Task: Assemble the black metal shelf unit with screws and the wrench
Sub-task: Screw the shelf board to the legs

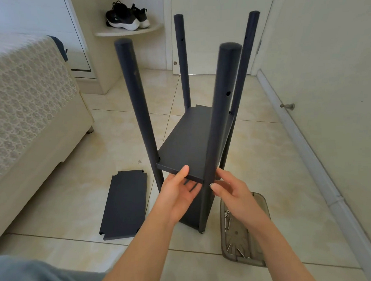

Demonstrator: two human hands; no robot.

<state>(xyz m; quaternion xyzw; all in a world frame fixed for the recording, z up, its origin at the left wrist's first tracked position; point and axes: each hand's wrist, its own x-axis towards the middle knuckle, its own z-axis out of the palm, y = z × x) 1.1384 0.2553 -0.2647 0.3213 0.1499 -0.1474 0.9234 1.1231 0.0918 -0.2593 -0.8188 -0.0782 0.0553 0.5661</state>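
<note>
Where both forearms enter from 6 o'clock, the left hand (179, 195) grips the near edge of the middle shelf panel (179, 153): thumb on the top face, fingers reaching beneath it. The right hand (233, 193) sits just beside it toward 5 o'clock. Its thumb and curled forefinger pinch the front right post (221, 120) at panel height. Whether anything small lies between those fingertips cannot be determined.

The shelf unit (193, 128) stands upright on the tiled floor (264, 160) at frame centre. The middle shelf panel sits level between all four posts. A bottom panel (192, 221) shows low down behind the left wrist, near the foot of the front right post.

At 5 o'clock, a translucent grey tray (260, 207) lies on the floor just right of that post's foot, partly under the right wrist. Silver screws (228, 219) lie loose inside it.

At 7 o'clock, a loose panel (124, 205) with notched corners lies flat on the floor, near the unit but apart from it.

The front left post (137, 100) rises toward 11 o'clock. The rear left post (181, 61) and rear right post (246, 58) rise toward 12 and 1 o'clock. Side holes are visible in the right-hand posts.

At 9 o'clock stands a bed (29, 103) with a patterned cover. At 11 o'clock, black shoes (127, 16) with white soles rest on a corner shelf (129, 32). A white door (217, 31) stands at 12 o'clock behind the unit, and a door stop (287, 106) projects from the wall at 2 o'clock.
</note>
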